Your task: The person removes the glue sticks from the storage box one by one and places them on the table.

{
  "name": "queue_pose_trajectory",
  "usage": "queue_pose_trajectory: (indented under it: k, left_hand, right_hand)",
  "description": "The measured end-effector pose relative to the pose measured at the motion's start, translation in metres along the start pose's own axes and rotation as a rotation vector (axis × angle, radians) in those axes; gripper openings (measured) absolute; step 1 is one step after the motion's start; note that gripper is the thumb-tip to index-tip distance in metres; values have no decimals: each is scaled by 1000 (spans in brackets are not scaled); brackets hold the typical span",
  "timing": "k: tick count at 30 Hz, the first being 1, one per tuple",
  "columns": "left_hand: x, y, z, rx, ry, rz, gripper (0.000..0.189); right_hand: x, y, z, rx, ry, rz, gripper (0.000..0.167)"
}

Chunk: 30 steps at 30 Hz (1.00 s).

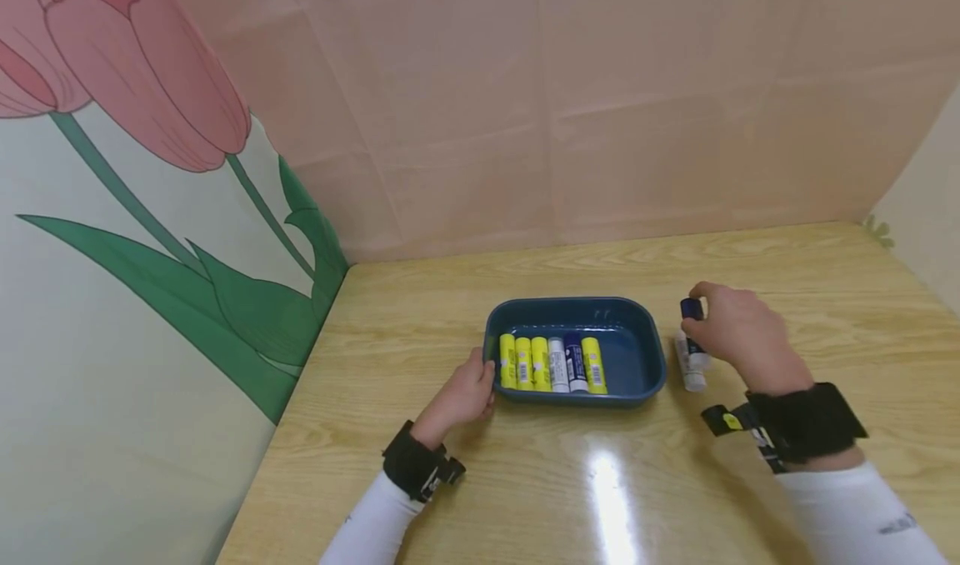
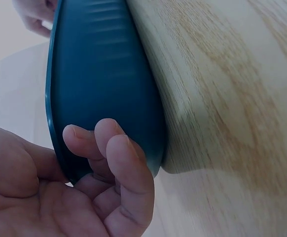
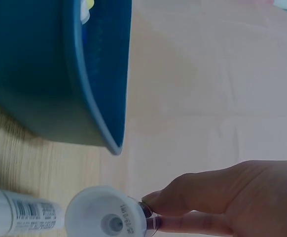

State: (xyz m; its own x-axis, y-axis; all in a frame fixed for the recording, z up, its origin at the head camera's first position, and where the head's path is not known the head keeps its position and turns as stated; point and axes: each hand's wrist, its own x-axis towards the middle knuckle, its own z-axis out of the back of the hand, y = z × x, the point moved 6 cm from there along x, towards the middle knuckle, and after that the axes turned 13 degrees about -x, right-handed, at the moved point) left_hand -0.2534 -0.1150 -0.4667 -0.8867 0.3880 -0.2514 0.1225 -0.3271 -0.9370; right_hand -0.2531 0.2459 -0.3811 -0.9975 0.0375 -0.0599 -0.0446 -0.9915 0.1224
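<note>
Left hand (image 1: 459, 394): thumb and fingers clamped on the end of one dark-blue, rounded rectangular plastic tray (image 1: 630, 365). Right of those fingers, inside: four yellow cylindrical sticks (image 1: 539, 363), one white cylinder (image 1: 558, 363), one navy cylinder (image 1: 575, 363), in a row. Right hand (image 1: 742, 327): thumb and finger pinching one dark-blue-capped cylindrical stick (image 1: 692, 308). Near these fingers, on the wood-grain table (image 1: 525, 482): one white labelled cylindrical stick (image 1: 693, 379).

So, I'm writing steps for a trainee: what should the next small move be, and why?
Probably carry the dark-capped stick over the tray and lower it beside the rightmost yellow stick: the right grip pinches it outside the tray, bare space lies right of that yellow stick, and the left grip holds the tray's left end.
</note>
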Motion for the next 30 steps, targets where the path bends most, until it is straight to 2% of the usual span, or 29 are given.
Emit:
queue_pose_trajectory:
  k: [16, 27, 30]
  left_hand:
    - [-1, 0, -1, -6, 3, -2, 35]
    - [-1, 1, -1, -10, -4, 6, 35]
    - [-1, 1, -1, -9, 0, 6, 35]
  right_hand:
    - [1, -33, -12, 1, 100, -27, 56]
    - [1, -44, -25, 4, 206, -32, 57]
    - [1, -45, -28, -2, 208, -14, 55]
